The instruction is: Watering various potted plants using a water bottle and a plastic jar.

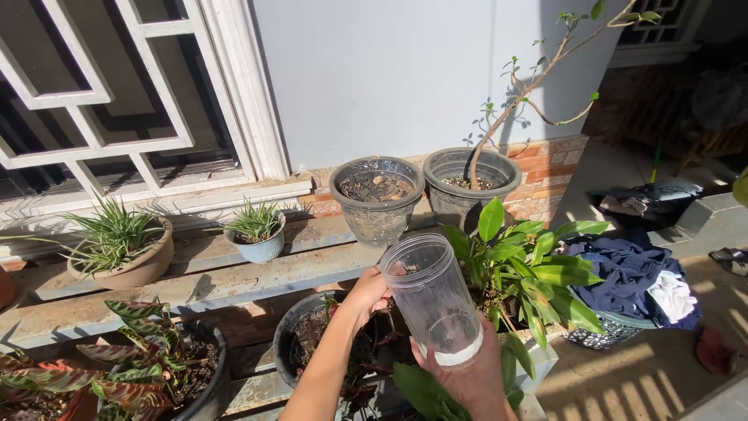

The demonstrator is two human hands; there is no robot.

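Both grips cradle tilted clear jar (433, 300): left hand (366, 295) rim, right hand (467, 373) base.

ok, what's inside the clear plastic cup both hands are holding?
The clear plastic cup looks empty: its see-through wall shows only a white base. The left hand grips its rim and the right hand cradles its bottom, covering the underside. The dark round pot beneath is partly hidden.

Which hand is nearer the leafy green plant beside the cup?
Right. The right hand holds the cup's base, right beside the plant's leaves. The left hand grips the cup's rim on the far side, farther away.
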